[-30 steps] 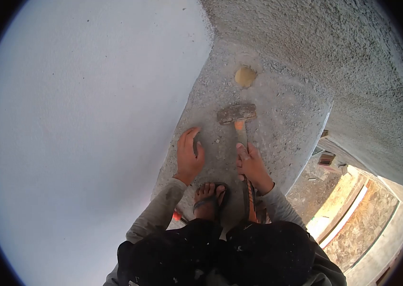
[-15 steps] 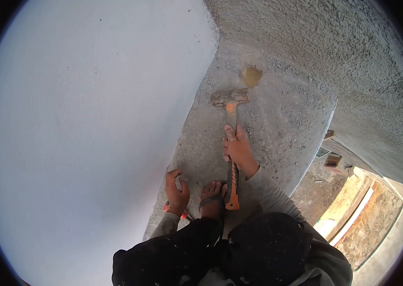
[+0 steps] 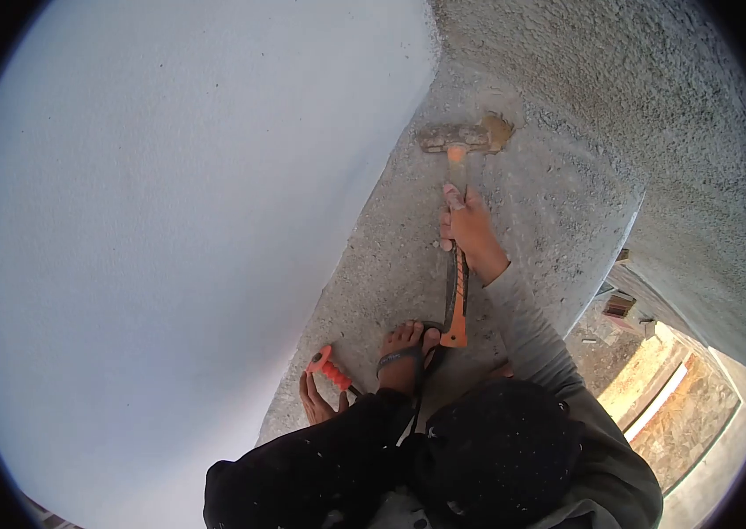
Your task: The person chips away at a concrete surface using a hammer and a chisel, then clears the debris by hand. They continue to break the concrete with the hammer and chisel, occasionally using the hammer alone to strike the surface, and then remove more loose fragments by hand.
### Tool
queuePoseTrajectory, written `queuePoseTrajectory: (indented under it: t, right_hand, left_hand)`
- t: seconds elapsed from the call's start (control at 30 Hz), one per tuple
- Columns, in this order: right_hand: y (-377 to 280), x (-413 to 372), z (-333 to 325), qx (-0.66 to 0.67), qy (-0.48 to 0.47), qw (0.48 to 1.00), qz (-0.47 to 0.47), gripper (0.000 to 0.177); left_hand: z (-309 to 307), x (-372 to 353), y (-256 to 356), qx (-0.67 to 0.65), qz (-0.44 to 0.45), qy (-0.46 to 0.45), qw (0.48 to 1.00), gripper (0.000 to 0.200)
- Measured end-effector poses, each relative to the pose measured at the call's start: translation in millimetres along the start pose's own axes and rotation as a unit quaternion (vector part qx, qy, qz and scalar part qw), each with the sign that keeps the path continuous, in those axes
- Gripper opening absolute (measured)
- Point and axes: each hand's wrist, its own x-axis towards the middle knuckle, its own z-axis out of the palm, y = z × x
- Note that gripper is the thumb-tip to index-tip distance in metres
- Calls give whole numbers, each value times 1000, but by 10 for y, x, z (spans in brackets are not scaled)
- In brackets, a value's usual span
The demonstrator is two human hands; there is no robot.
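My right hand [image 3: 471,231] is closed around the handle of a hammer [image 3: 455,304], which has a worn grey head and an orange and black grip. The hammer's head lies beside and partly over the edge of a hole [image 3: 500,131] in the rough concrete. Low on the left, my left hand [image 3: 317,404] has its fingers apart, right beside a chisel [image 3: 332,370] with a red guard and grip. The chisel's far end is hidden near my leg. I cannot see the left palm.
A smooth white wall [image 3: 188,220] rises on the left and a rough grey wall [image 3: 620,97] on the right. My sandalled foot [image 3: 401,357] stands on the concrete ledge [image 3: 382,264]. Past its right edge [image 3: 607,269] is a lower area with debris.
My right hand and the hammer have moved up and right, closer to the hole. My left hand has moved down beside the chisel, whose red guard now shows fully.
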Motion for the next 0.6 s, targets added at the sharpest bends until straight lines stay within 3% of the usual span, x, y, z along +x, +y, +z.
queuePoseTrajectory:
  t: [0.1, 0.2, 0.3, 0.37, 0.4, 0.43, 0.5, 0.6]
  right_hand:
    - [237, -263, 77, 8, -10, 999, 30, 16]
    - [291, -52, 262, 40, 21, 999, -18, 17]
    - [-118, 423, 297, 85, 43, 994, -58, 17]
    - [-186, 590, 280, 95, 56, 991, -79, 17]
    - [-191, 629, 275, 98, 63, 988, -98, 17]
    - [-103, 575, 283, 98, 66, 988, -99, 17]
    - [129, 339, 366, -58, 108, 988, -92, 17]
    - [518, 214, 462, -40, 86, 991, -93, 17]
  left_hand:
    - [9, 9, -41, 98, 59, 29, 993, 51]
    - [61, -47, -29, 44, 19, 3, 999, 54]
    - [204, -7, -144, 13, 1, -3, 1000, 57]
    - [524, -84, -329, 72, 75, 160, 982, 62]
    - [613, -185, -251, 71, 78, 161, 981, 62]
    - [682, -299, -197, 25, 37, 175, 984, 62]
    - [757, -363, -217, -61, -39, 209, 975, 62]
    - [831, -479, -366, -185, -156, 247, 938, 62]
